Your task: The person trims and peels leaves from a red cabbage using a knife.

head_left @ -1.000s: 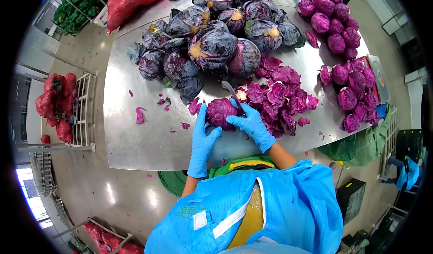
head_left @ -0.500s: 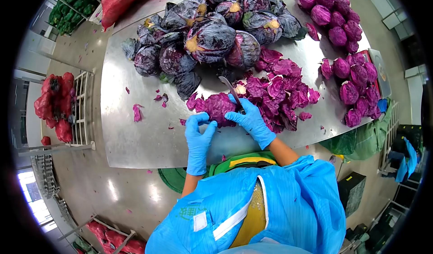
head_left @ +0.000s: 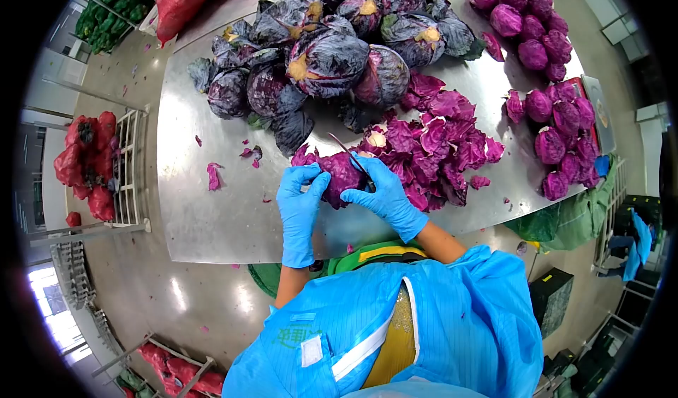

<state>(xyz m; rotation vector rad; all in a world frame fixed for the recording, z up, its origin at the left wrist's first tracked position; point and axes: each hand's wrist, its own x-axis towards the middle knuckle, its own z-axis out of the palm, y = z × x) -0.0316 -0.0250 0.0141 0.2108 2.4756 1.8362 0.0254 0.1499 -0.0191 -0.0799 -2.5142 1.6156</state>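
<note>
A peeled red cabbage (head_left: 340,177) is between my two blue-gloved hands at the near side of the metal table. My left hand (head_left: 299,204) grips its left side, with thumb and fingers curled against a loose purple leaf there. My right hand (head_left: 387,199) holds a knife (head_left: 361,168), whose thin blade points up and left over the cabbage. The right thumb rests against the cabbage's right side. Torn purple leaves (head_left: 438,144) lie heaped right of my right hand. Part of the knife handle is hidden in my fingers.
Dark untrimmed cabbages (head_left: 328,62) are piled at the back of the steel table (head_left: 219,221). Trimmed purple cabbages (head_left: 565,119) sit along the right side. Red sacks (head_left: 85,161) stand on a rack at left, and a large red sack (head_left: 187,2) lies at the far left corner.
My left hand has moved left and up, closer against the cabbage's left side. The cabbage has turned slightly, and the knife has shifted left with my right hand.
</note>
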